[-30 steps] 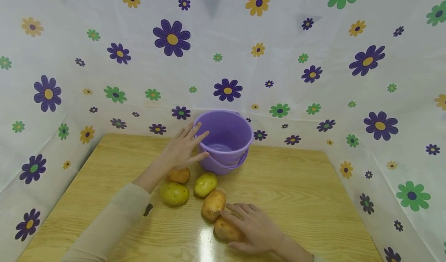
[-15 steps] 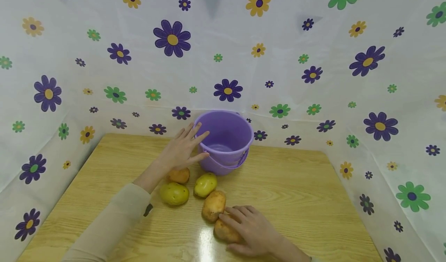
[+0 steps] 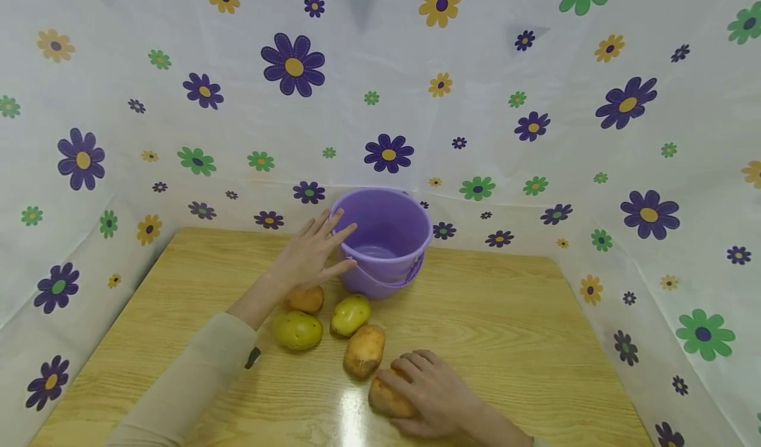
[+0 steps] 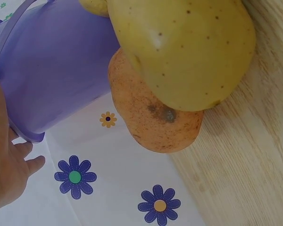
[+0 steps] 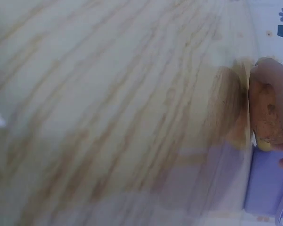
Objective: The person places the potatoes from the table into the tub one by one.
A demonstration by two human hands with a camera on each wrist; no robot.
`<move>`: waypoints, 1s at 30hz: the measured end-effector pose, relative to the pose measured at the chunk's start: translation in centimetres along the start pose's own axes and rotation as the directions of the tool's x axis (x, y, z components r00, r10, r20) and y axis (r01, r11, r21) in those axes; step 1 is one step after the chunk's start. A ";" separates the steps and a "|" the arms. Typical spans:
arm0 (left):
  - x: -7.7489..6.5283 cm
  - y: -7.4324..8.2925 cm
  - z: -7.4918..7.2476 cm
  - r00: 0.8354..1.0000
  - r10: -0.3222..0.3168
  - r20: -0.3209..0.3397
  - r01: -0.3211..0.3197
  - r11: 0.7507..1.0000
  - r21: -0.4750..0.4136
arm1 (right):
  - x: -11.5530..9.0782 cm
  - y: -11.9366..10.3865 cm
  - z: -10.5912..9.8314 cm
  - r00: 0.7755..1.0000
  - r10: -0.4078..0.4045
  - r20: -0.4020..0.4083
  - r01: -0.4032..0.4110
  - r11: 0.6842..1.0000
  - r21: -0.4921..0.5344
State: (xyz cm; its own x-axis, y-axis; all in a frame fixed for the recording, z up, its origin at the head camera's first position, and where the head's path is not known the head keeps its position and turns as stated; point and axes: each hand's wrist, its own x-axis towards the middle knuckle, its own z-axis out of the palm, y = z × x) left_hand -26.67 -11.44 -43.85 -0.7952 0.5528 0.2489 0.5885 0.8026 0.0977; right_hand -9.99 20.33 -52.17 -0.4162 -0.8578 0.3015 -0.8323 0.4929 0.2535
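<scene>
A purple bucket with its handle hanging down stands at the back of the table. My left hand rests with spread fingers at the bucket's left rim; in the left wrist view, the same hand shows beside the bucket. At the front, my right hand curls over a brown potato and grips it. That potato sits under the fingers in the right wrist view. Just beyond it lies another brown potato.
Two yellow-green potatoes, a smaller potato and a larger potato, lie in front of the bucket. A reddish-brown potato is partly hidden behind my left wrist. A white flower-printed sheet encloses the wooden table at the back and sides.
My right hand has drawn its potato slightly to the right, so a small gap now shows between it and the neighbouring brown potato. My left hand and the bucket stay put.
</scene>
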 end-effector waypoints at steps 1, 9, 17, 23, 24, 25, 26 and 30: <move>0.0 0.0 0.0 1.000 0.000 0.001 0.000 1.000 0.001 | 0.0 0.1 -0.1 1.000 0.000 -0.002 0.000 1.000 -0.003; 0.0 0.0 -0.1 1.000 0.001 0.007 -0.001 1.000 -0.002 | 0.1 0.5 -0.6 1.000 -0.020 -0.012 0.020 1.000 -0.007; 0.0 0.0 0.0 1.000 0.003 0.002 -0.003 1.000 -0.007 | 0.2 1.4 -1.4 0.997 -0.034 -0.073 0.033 0.999 -0.010; 0.1 0.0 0.1 1.000 -0.009 0.008 0.009 1.000 -0.003 | 0.4 2.1 -1.9 0.997 0.005 -0.083 -0.006 1.000 -0.004; 0.2 0.0 0.1 1.000 -0.011 0.010 0.011 1.000 -0.003 | 0.5 2.2 -2.0 0.997 0.011 -0.080 -0.011 1.000 -0.003; 0.1 0.0 0.1 1.000 -0.012 0.012 0.012 1.000 -0.002 | 0.5 2.3 -2.0 0.997 0.014 -0.081 -0.014 1.000 -0.001; 0.1 0.0 0.1 1.000 -0.013 0.013 0.013 1.000 -0.002 | 0.6 2.5 -2.0 0.996 0.015 -0.083 -0.015 1.000 0.002; 0.1 0.0 0.0 1.000 -0.011 0.012 0.011 1.000 -0.005 | 1.1 3.1 -2.4 0.994 0.015 -0.110 -0.014 1.000 0.008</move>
State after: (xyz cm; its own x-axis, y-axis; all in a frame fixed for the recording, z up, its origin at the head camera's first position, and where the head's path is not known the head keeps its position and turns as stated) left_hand -26.73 -11.37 -43.87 -0.8032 0.5467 0.2367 0.5806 0.8073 0.1055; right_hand -12.15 21.28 -48.88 -0.3854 -0.8294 0.4045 -0.8295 0.5035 0.2419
